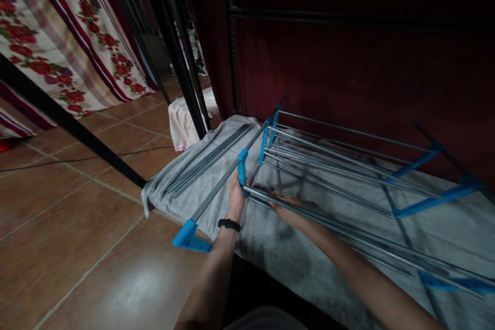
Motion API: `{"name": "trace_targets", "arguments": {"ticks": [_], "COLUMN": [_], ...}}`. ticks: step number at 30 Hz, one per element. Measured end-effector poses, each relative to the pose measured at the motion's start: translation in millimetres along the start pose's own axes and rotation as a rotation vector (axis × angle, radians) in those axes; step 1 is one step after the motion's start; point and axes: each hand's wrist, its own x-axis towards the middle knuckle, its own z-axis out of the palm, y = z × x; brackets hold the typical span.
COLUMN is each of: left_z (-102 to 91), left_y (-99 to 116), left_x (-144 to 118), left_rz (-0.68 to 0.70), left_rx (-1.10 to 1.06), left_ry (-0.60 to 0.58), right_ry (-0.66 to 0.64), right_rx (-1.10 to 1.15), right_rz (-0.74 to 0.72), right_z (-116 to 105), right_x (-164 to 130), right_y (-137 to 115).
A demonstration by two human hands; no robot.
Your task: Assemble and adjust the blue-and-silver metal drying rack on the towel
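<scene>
A partly assembled rack of thin metal tubes with blue plastic brackets lies over a grey towel-like cloth. My left hand (236, 192), a black band on its wrist, is closed around a blue bracket (242, 165) on the rack's grey side tube (216, 189). Close by on the right, my right hand (285, 204) is closed at a metal rod (309, 211) whose end meets that bracket. Its fingers are partly hidden behind the rod. Other blue brackets (264, 142) farther along the side tube hold more rods (328, 150). A blue corner piece (189, 237) caps the tube's near end.
Several loose grey tubes (211, 160) lie on the grey cloth (228, 126) to the left. Black metal posts (185, 62) and a slanting black bar (77, 131) frame the left side. Behind hangs a dark red cloth (348, 72). Tiled floor (77, 247) lies at lower left.
</scene>
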Motion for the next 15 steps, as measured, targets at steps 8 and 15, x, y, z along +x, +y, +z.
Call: {"name": "trace_targets", "arguments": {"ticks": [8, 15], "left_z": [2.7, 3.9], "left_y": [10.0, 15.0], "left_x": [-8.3, -10.6], "left_rz": [-0.009, 0.004], "left_rx": [0.044, 0.04], "left_ry": [0.038, 0.024], "right_ry": [0.001, -0.045], "right_rx": [0.121, 0.221], "right_rz": [0.013, -0.021], "right_z": [0.1, 15.6], "right_x": [9.2, 12.6], "right_y": [-2.5, 11.1]}}
